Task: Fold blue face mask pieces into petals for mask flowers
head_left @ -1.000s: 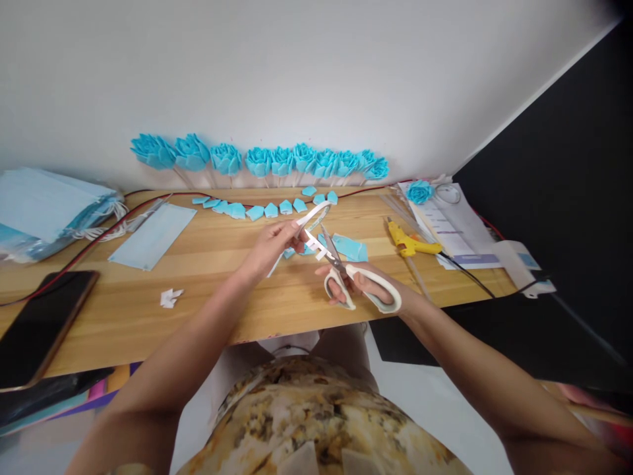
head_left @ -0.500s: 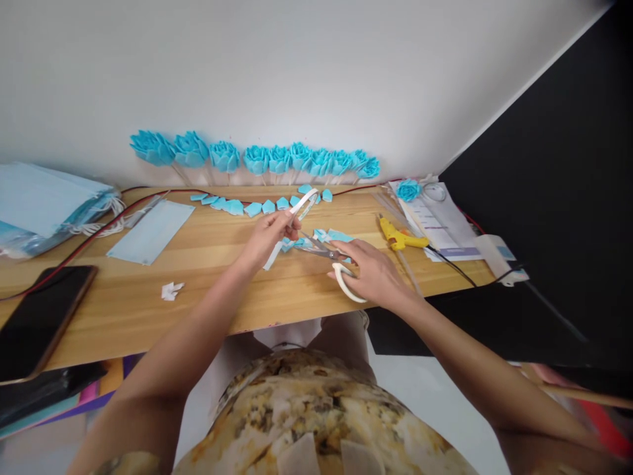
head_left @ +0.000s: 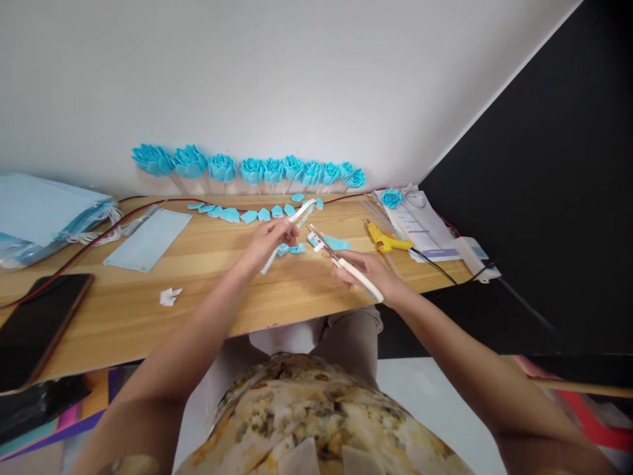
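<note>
A thin white strip (head_left: 305, 210), curled over at its upper end, is pinched in my left hand (head_left: 271, 243). My right hand (head_left: 363, 267) is closed on scissors with white handles (head_left: 360, 278), their blades pointing up and left, apart from the strip. Small blue and white pieces (head_left: 297, 249) lie on the wooden table between and behind my hands, with a flat blue piece (head_left: 337, 243) beyond the blades. A row of cut blue pieces (head_left: 250, 216) runs along the table farther back.
Blue flowers on sticks (head_left: 222, 168) lean along the wall. A yellow glue gun (head_left: 388, 240), papers (head_left: 425, 227) and a loose blue flower (head_left: 392, 198) are at right. At left are a blue sheet (head_left: 148, 239), bagged sheets (head_left: 44, 208), a phone (head_left: 44, 323) and white scraps (head_left: 171, 296).
The scissors in my right hand have turned, so the handles now point down to the right and the blades up to the left. The view has shifted slightly.
</note>
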`<state>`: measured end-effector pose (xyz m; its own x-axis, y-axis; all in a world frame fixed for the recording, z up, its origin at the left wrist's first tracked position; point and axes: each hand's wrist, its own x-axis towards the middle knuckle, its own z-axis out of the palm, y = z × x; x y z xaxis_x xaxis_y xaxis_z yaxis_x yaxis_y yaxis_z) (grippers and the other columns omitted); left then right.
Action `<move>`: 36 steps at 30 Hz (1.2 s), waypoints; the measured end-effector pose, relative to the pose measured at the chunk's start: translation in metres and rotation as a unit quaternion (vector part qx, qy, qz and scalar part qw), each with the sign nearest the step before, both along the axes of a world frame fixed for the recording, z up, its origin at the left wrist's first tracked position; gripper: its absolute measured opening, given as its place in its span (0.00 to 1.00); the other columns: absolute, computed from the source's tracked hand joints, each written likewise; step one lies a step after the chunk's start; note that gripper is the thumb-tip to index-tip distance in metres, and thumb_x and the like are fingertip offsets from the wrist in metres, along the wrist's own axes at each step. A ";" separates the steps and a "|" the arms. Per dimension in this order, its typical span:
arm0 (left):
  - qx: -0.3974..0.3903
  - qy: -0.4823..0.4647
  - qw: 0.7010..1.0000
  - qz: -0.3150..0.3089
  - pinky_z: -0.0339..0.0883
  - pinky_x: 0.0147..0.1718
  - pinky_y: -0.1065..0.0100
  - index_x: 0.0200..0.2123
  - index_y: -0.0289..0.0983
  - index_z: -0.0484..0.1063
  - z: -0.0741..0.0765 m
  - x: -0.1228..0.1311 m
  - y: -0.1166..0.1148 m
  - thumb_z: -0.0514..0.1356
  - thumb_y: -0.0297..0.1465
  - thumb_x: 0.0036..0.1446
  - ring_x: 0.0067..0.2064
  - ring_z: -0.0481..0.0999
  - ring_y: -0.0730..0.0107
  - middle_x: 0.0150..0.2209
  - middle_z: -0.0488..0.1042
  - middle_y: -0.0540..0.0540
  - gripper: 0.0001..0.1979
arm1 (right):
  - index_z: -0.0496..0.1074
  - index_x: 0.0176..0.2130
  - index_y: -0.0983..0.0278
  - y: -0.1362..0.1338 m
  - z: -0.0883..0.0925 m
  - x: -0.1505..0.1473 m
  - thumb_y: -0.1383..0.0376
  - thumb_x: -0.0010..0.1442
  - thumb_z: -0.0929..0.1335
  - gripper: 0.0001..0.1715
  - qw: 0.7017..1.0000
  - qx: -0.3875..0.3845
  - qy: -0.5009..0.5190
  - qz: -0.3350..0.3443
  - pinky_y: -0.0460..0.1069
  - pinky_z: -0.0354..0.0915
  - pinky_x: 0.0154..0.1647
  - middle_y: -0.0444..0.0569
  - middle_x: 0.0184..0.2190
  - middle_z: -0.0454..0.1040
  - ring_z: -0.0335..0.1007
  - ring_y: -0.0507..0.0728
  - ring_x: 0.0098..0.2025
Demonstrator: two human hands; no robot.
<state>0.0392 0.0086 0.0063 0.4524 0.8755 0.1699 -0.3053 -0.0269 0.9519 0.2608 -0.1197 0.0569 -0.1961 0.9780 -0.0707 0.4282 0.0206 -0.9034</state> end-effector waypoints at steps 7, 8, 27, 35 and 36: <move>0.019 0.011 0.999 -0.027 0.70 0.37 0.66 0.30 0.34 0.76 0.001 0.001 -0.001 0.64 0.52 0.59 0.33 0.75 0.68 0.30 0.76 0.43 0.25 | 0.77 0.49 0.67 0.006 0.003 -0.007 0.40 0.50 0.78 0.40 0.970 -0.162 0.179 0.040 0.45 0.64 0.25 0.47 0.34 0.72 0.66 0.49 0.28; 0.016 0.010 0.999 -0.030 0.70 0.37 0.65 0.30 0.34 0.76 0.000 0.001 -0.001 0.64 0.52 0.58 0.33 0.75 0.68 0.31 0.76 0.43 0.25 | 0.77 0.49 0.66 0.007 0.003 -0.008 0.40 0.49 0.78 0.40 0.967 -0.166 0.187 0.039 0.44 0.64 0.25 0.47 0.33 0.72 0.66 0.49 0.28; 0.005 0.029 0.999 -0.043 0.71 0.41 0.64 0.34 0.34 0.79 -0.009 0.000 0.001 0.67 0.56 0.54 0.35 0.78 0.66 0.31 0.79 0.44 0.27 | 0.77 0.49 0.68 0.012 -0.002 -0.004 0.41 0.58 0.73 0.36 0.955 -0.157 0.243 0.073 0.45 0.60 0.19 0.44 0.27 0.70 0.64 0.49 0.22; 0.026 0.045 0.997 -0.057 0.70 0.41 0.65 0.33 0.34 0.79 -0.010 -0.001 0.001 0.65 0.54 0.57 0.36 0.77 0.67 0.32 0.78 0.44 0.26 | 0.76 0.48 0.68 0.012 -0.001 -0.005 0.41 0.59 0.72 0.36 0.950 -0.159 0.252 0.090 0.45 0.58 0.18 0.42 0.24 0.68 0.59 0.47 0.19; 0.028 0.046 0.997 -0.061 0.70 0.41 0.65 0.33 0.34 0.79 -0.010 -0.001 0.001 0.65 0.53 0.58 0.36 0.77 0.67 0.32 0.78 0.44 0.25 | 0.76 0.48 0.68 0.012 0.000 -0.005 0.41 0.59 0.72 0.36 0.950 -0.164 0.252 0.090 0.45 0.58 0.18 0.41 0.24 0.68 0.58 0.47 0.19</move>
<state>0.0386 0.0096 -0.0038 0.5709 0.8031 0.1706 -0.2210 -0.0498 0.9740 0.2559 -0.1076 0.0567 -0.4483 0.8669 -0.2179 -0.0431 -0.2644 -0.9634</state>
